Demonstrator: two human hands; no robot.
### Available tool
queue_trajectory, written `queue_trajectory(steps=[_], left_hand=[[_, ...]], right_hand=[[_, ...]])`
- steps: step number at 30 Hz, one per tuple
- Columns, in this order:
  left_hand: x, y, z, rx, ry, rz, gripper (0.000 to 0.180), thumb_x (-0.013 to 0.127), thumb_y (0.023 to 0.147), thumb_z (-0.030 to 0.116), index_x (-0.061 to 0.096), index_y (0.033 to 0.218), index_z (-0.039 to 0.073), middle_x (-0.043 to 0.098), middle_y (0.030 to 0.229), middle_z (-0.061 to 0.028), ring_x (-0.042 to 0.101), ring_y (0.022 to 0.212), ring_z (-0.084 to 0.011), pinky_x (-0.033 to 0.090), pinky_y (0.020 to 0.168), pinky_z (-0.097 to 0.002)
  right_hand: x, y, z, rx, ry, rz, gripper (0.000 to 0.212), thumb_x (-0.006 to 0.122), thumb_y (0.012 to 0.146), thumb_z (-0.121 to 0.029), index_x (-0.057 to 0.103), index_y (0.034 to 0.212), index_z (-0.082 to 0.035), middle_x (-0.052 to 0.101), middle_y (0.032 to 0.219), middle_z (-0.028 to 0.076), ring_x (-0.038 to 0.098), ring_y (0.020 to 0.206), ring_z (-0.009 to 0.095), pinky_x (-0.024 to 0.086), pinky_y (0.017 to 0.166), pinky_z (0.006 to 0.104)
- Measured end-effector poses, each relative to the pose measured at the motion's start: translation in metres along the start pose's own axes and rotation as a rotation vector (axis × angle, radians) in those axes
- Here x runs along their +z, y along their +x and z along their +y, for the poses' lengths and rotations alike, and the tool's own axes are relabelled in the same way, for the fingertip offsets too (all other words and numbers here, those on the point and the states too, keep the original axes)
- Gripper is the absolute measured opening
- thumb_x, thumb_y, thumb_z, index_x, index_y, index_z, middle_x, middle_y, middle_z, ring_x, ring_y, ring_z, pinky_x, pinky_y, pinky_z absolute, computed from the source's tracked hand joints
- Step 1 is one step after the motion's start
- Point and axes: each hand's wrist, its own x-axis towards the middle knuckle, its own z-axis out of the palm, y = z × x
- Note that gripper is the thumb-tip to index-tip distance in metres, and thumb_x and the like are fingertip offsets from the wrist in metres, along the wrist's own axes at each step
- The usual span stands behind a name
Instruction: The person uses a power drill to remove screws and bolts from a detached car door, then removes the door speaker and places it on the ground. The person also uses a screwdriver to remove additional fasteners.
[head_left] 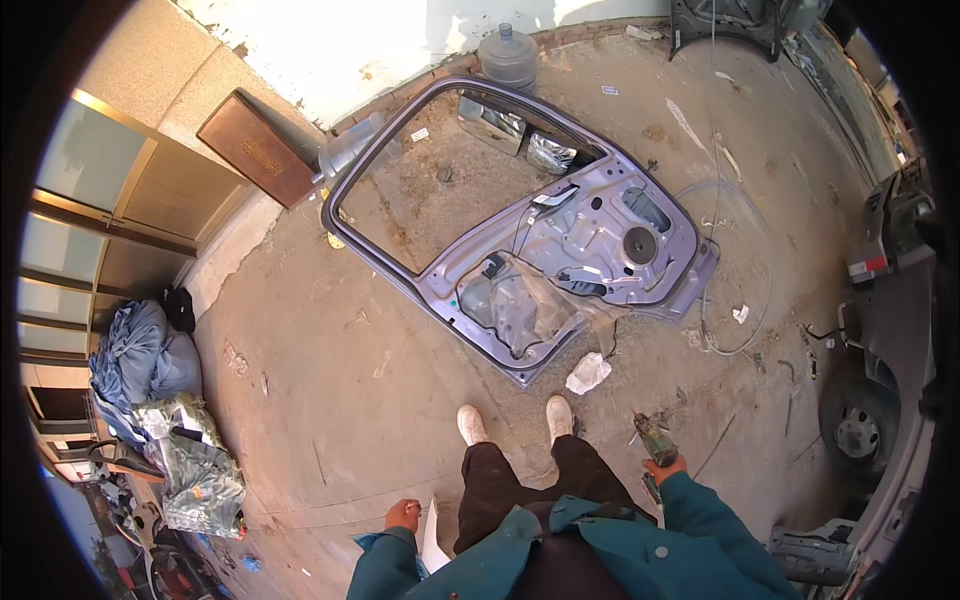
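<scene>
The person is standing, right hand hugging a green tool, left hand resting curled (maybe empty, can't tell). Reaching the car door is likely needing bending.

Head camera: we look steeply down from the wearer's head through a wide fisheye lens, the picture upright and unmirrored.
Jacket: nearest to us, seen from above, its sleeves entering at the lower edge.
Left hand and right hand: we see both in the lower part, farther from us than the collar.
Shoes: we view their tops below the middle, toes pointing up the picture, so we face the wearer's front.
Car door: we take it in whole, above the middle, beyond the shoes.
White wall: it closes our far edge.
Wheel: we catch it near the curved right rim.
</scene>
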Motion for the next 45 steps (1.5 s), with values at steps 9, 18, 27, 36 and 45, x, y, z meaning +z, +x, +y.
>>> queue_trajectory(steps=[9, 18, 27, 36, 45], left_hand=[[-0.081, 0.188, 0.146, 0.271, 0.175, -0.21, 0.031, 0.068, 0.102, 0.033, 0.081, 0.116, 0.01, 0.083, 0.1, -0.0125, 0.081, 0.095, -0.0281, 0.062, 0.089, -0.0403], [-0.123, 0.295, 0.305, 0.553, 0.679, -0.346, 0.032, 0.069, 0.102, 0.034, 0.079, 0.118, 0.009, 0.081, 0.109, -0.0203, 0.077, 0.105, -0.0411, 0.061, 0.094, -0.0482], [0.078, 0.415, 0.434, 0.968, 1.081, -0.489, 0.044, 0.073, 0.098, 0.026, 0.066, 0.136, 0.005, 0.071, 0.137, -0.0209, 0.064, 0.132, -0.0406, 0.055, 0.108, -0.0519], [0.295, 0.491, 0.544, 1.584, 1.184, -0.168, 0.077, 0.078, 0.091, 0.023, 0.049, 0.159, -0.001, 0.048, 0.167, -0.0207, 0.042, 0.158, -0.0394, 0.034, 0.13, -0.0532], [0.383, 0.535, 0.562, 1.585, 1.349, -0.184, 0.049, 0.068, 0.094, 0.014, 0.058, 0.14, 0.0, 0.067, 0.138, -0.0209, 0.06, 0.136, -0.0399, 0.05, 0.109, -0.0559]], right_hand=[[0.098, -0.079, -0.062, 0.216, -0.153, 0.249, 0.061, 0.102, 0.07, -0.037, 0.081, 0.113, 0.001, 0.081, 0.106, 0.023, 0.079, 0.102, 0.041, 0.062, 0.09, 0.0527], [0.188, -0.106, -0.166, 0.499, 0.095, 0.486, 0.083, 0.099, 0.076, -0.044, 0.064, 0.127, 0.011, 0.07, 0.123, 0.032, 0.071, 0.112, 0.047, 0.057, 0.095, 0.0559], [0.284, 0.121, -0.205, 0.32, 0.442, 0.701, 0.066, 0.098, 0.084, -0.038, 0.068, 0.125, 0.005, 0.073, 0.122, 0.021, 0.072, 0.11, 0.034, 0.058, 0.094, 0.0473], [0.336, 0.191, -0.243, 0.1, 1.26, 0.454, 0.023, 0.081, 0.096, 0.0, 0.072, 0.117, -0.002, 0.074, 0.1, 0.003, 0.063, 0.076, 0.012, 0.051, 0.07, 0.0299], [0.275, 0.229, -0.254, -0.045, 1.539, 0.458, 0.016, 0.071, 0.101, -0.002, 0.071, 0.117, 0.0, 0.065, 0.086, 0.006, 0.062, 0.072, 0.017, 0.052, 0.069, 0.0357]])
